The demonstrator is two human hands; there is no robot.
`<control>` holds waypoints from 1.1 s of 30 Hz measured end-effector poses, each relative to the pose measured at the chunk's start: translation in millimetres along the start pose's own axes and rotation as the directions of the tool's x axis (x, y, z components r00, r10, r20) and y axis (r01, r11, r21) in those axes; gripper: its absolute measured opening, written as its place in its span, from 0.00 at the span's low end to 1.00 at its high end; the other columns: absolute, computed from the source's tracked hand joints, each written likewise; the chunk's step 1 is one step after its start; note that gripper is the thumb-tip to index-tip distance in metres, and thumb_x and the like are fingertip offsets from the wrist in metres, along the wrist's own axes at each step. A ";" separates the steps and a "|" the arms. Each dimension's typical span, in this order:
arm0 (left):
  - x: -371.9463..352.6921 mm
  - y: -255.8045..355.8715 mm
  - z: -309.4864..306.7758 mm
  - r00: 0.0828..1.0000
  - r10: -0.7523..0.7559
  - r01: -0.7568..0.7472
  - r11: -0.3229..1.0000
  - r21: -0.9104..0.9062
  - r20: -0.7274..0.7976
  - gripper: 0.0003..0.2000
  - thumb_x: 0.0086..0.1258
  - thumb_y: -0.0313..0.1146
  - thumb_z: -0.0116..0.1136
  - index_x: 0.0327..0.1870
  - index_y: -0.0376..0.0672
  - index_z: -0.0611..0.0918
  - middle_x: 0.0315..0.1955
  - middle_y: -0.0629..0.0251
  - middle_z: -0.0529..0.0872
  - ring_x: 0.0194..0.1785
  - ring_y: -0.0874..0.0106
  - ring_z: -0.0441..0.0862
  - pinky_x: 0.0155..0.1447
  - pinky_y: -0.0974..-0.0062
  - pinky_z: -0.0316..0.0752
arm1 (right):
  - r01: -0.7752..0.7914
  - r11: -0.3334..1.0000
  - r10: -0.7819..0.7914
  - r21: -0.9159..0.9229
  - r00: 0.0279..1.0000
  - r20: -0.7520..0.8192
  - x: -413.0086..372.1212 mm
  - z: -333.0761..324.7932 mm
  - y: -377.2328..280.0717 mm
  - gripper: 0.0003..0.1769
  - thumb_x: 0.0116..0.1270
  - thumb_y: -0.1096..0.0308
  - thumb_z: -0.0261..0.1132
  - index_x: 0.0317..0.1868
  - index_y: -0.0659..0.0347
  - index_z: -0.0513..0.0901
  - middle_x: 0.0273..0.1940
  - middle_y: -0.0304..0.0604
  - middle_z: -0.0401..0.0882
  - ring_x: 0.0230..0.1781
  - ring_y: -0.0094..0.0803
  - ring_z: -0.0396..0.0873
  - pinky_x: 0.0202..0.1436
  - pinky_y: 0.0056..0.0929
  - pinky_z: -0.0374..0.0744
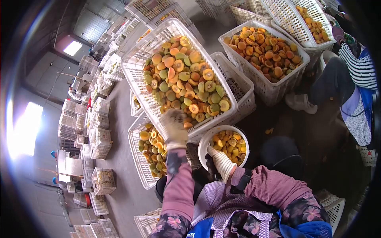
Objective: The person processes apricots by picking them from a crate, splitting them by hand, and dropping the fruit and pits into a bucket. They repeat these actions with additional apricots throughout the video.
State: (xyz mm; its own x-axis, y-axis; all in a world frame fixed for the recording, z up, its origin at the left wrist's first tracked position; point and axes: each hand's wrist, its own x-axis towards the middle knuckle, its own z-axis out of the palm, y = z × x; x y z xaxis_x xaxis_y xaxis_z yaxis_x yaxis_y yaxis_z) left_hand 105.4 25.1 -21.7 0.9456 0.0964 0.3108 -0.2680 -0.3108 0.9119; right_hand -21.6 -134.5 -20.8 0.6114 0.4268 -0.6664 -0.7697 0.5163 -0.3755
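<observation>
A tilted white crate (pixel 131 65) holds many orange and green halved fruits (pixel 186 75). My left hand (pixel 174 125), in a pale glove, is at this crate's near edge beside the fruit. It is smeared by motion, so its fingers cannot be made out. Just below the crate stands a round white bucket (pixel 247 147) with yellow-orange fruit pieces (pixel 230 144) in it. At the bucket's left rim is my gloved right hand (pixel 220 160), its fingers closed around something dark that I cannot make out.
A lower crate (pixel 139 174) of fruit lies at the left, and another full crate (pixel 274 89) at the upper right. A co-worker in a striped sleeve (pixel 357 67) sits at the right. Stacked crates (pixel 99 144) line the floor further left.
</observation>
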 end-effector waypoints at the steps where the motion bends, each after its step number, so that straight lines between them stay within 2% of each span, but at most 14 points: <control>1: 29.3 -12.6 8.7 0.923 -0.382 0.372 0.862 -0.344 0.043 0.16 0.66 0.32 0.51 0.54 0.40 0.72 0.45 0.66 0.78 0.52 0.70 0.74 0.49 0.75 0.74 | 0.011 1.000 -0.011 -0.001 1.000 0.000 5.2 -0.4 -4.0 0.20 0.67 0.46 0.53 0.29 0.53 0.72 0.14 0.33 0.66 0.09 0.26 0.62 0.12 0.25 0.63; 2: 46.2 -58.7 26.3 0.961 -0.245 0.277 0.816 -0.507 0.130 0.14 0.64 0.33 0.55 0.51 0.43 0.75 0.44 0.65 0.78 0.52 0.71 0.74 0.46 0.72 0.74 | 0.056 0.998 -0.055 0.036 0.998 -0.021 10.4 -0.6 -7.2 0.20 0.67 0.45 0.54 0.28 0.53 0.71 0.14 0.33 0.66 0.09 0.26 0.62 0.12 0.25 0.63; 3: 66.7 -115.5 31.9 0.972 -0.203 0.148 0.921 0.360 0.118 0.14 0.65 0.34 0.52 0.51 0.45 0.76 0.46 0.59 0.78 0.53 0.65 0.75 0.48 0.66 0.75 | 0.101 0.992 -0.098 0.073 0.994 -0.044 15.1 -1.7 -9.6 0.20 0.67 0.45 0.54 0.28 0.53 0.71 0.14 0.33 0.65 0.09 0.26 0.62 0.12 0.25 0.63; 4: 63.5 -61.6 56.9 0.877 -0.412 -0.121 0.305 0.945 0.246 0.17 0.62 0.29 0.51 0.53 0.46 0.75 0.46 0.53 0.79 0.51 0.57 0.77 0.52 0.63 0.74 | 0.103 0.993 -0.103 0.064 0.995 -0.015 17.5 -5.2 -11.4 0.21 0.66 0.44 0.53 0.27 0.52 0.71 0.13 0.33 0.65 0.09 0.26 0.62 0.12 0.25 0.63; 5: 47.1 -76.9 61.0 0.935 -0.087 -0.304 0.297 0.905 0.343 0.17 0.58 0.26 0.51 0.51 0.45 0.76 0.43 0.47 0.80 0.48 0.52 0.78 0.54 0.60 0.72 | 0.111 0.992 -0.111 0.063 0.994 -0.015 19.1 -6.4 -13.4 0.21 0.66 0.44 0.53 0.27 0.52 0.71 0.13 0.33 0.65 0.09 0.26 0.62 0.12 0.25 0.63; 8: 60.4 -111.3 51.0 0.928 -0.075 -0.326 0.310 0.893 0.365 0.16 0.57 0.29 0.55 0.49 0.44 0.77 0.40 0.50 0.81 0.44 0.55 0.80 0.50 0.64 0.75 | 0.157 0.980 -0.152 0.125 0.987 -0.048 32.5 -8.5 -13.5 0.19 0.67 0.46 0.53 0.28 0.51 0.71 0.14 0.33 0.66 0.09 0.26 0.63 0.12 0.25 0.64; 10: 57.8 -124.7 22.6 0.833 -0.306 0.051 0.872 0.486 0.462 0.15 0.57 0.30 0.58 0.47 0.41 0.77 0.40 0.52 0.81 0.40 0.59 0.80 0.47 0.68 0.77 | 0.237 0.968 -0.231 0.080 0.970 -0.075 28.1 -4.3 -16.7 0.19 0.67 0.47 0.53 0.29 0.52 0.72 0.16 0.34 0.68 0.09 0.26 0.63 0.12 0.25 0.64; 11: 32.8 -54.1 33.9 0.945 -0.229 0.086 0.862 0.499 0.233 0.13 0.60 0.31 0.60 0.45 0.41 0.76 0.39 0.57 0.81 0.36 0.65 0.80 0.41 0.74 0.77 | 0.316 0.949 -0.312 0.023 0.945 -0.098 26.9 -3.8 -18.7 0.18 0.67 0.47 0.53 0.30 0.53 0.73 0.17 0.34 0.69 0.09 0.26 0.64 0.13 0.25 0.65; 12: 20.5 -47.4 39.6 0.939 -0.317 0.323 0.946 -0.027 0.136 0.10 0.64 0.31 0.57 0.45 0.42 0.75 0.39 0.59 0.81 0.37 0.67 0.80 0.40 0.75 0.77 | 0.376 0.925 -0.380 -0.060 0.921 -0.089 33.8 -5.6 -16.7 0.20 0.68 0.47 0.53 0.36 0.58 0.75 0.20 0.35 0.70 0.12 0.25 0.65 0.15 0.24 0.66; 13: 6.5 -41.5 42.4 0.894 -0.438 0.413 0.722 -0.556 0.095 0.07 0.67 0.30 0.54 0.44 0.42 0.75 0.39 0.61 0.81 0.38 0.70 0.80 0.40 0.75 0.76 | 0.368 0.928 -0.372 -0.057 0.924 -0.090 30.0 -3.9 -19.5 0.20 0.68 0.47 0.53 0.36 0.58 0.75 0.20 0.35 0.70 0.12 0.25 0.65 0.15 0.24 0.66; 15: -34.6 9.8 45.2 0.936 -0.298 0.350 0.765 -0.541 0.185 0.07 0.72 0.31 0.48 0.47 0.44 0.75 0.40 0.64 0.80 0.42 0.74 0.79 0.41 0.77 0.76 | 0.347 0.897 -0.368 -0.273 0.930 -0.025 18.5 1.7 -26.4 0.22 0.69 0.50 0.51 0.44 0.62 0.74 0.23 0.43 0.74 0.17 0.30 0.71 0.22 0.32 0.71; 17: -57.9 44.8 33.7 0.920 -0.287 0.278 0.958 0.068 0.268 0.15 0.74 0.32 0.41 0.58 0.38 0.70 0.49 0.58 0.77 0.50 0.69 0.77 0.56 0.76 0.72 | 0.404 0.773 -0.467 -0.489 0.884 -0.007 27.8 -0.3 -15.7 0.26 0.69 0.50 0.49 0.51 0.66 0.72 0.33 0.57 0.79 0.31 0.46 0.79 0.35 0.38 0.76; 18: -67.6 33.7 30.6 0.921 -0.292 0.284 0.956 0.067 0.257 0.15 0.74 0.32 0.41 0.58 0.38 0.70 0.49 0.58 0.77 0.50 0.69 0.77 0.56 0.76 0.72 | 0.449 0.690 -0.537 -0.568 0.844 0.014 37.4 -4.6 -7.4 0.26 0.69 0.49 0.49 0.52 0.66 0.72 0.36 0.59 0.79 0.36 0.51 0.79 0.40 0.39 0.75; 33: -101.1 30.7 30.5 0.858 -0.484 0.462 0.578 -0.673 0.174 0.18 0.76 0.43 0.37 0.44 0.35 0.75 0.33 0.62 0.81 0.35 0.71 0.78 0.44 0.78 0.75 | 0.310 0.276 -0.534 -0.910 0.836 0.123 4.1 4.5 -4.2 0.23 0.67 0.52 0.50 0.48 0.67 0.71 0.35 0.65 0.78 0.40 0.60 0.76 0.42 0.47 0.74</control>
State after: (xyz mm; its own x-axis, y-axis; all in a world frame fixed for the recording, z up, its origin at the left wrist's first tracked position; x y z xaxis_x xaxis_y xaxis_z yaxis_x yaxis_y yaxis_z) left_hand 7.1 -23.1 -33.3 0.9729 0.0688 -0.2209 0.1577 0.5015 0.8507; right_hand -15.1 -131.6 -19.0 0.9451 0.1731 -0.2774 -0.1898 -0.4004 -0.8965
